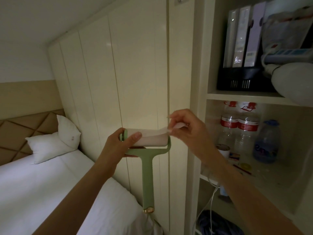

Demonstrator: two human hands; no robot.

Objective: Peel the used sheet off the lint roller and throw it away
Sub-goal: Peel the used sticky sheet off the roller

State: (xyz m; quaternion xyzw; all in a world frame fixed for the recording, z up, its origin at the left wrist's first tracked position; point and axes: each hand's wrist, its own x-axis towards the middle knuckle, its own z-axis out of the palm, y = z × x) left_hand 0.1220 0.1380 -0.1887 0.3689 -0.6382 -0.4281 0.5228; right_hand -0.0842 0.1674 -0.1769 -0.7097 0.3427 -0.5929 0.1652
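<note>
A lint roller [148, 168] with a pale green frame and long handle hangs in front of the cream wardrobe, its white paper roll lying sideways at the top. My left hand [123, 143] grips the roll's left end, thumb on top of the paper. My right hand [184, 126] pinches a lifted corner of the used sheet [157, 133], which stretches from the roll up and to the right. The sheet is still joined to the roll along most of its width.
A bed with white sheet [50, 192] and pillows [50, 143] lies at the left. Open shelves at the right hold binders [242, 36], water bottles [238, 129], small items and cables. The wardrobe doors [127, 73] stand close behind the roller.
</note>
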